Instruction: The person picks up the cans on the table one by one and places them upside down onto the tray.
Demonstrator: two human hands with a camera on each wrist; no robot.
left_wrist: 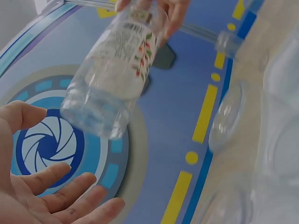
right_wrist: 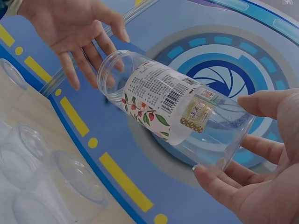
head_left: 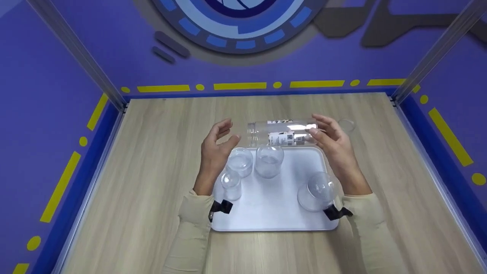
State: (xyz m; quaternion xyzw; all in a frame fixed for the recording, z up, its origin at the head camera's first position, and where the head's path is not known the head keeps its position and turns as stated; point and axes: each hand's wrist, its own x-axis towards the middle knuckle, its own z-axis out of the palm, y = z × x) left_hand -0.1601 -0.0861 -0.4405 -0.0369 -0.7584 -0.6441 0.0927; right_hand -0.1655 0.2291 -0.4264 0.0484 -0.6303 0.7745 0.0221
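A clear plastic jar [head_left: 262, 133] with a printed label lies sideways in the air beyond the tray. My right hand [head_left: 335, 142] grips its base end, thumb on one side and fingers on the other. The jar's threaded, lidless mouth [right_wrist: 106, 74] points to my left hand [head_left: 216, 150]. That hand is spread, palm toward the mouth, with a gap between in the left wrist view. Red berries and green leaves decorate the label [right_wrist: 154, 98], beside a barcode and a gold sticker [right_wrist: 196, 113].
On the white tray [head_left: 272, 213] stand several clear jars: a small one [head_left: 231, 186] and a wide one [head_left: 239, 163] at left, another [head_left: 269, 163] near the middle, and one [head_left: 315, 192] at right. A clear round piece [head_left: 346, 125] lies on the wooden table behind my right hand.
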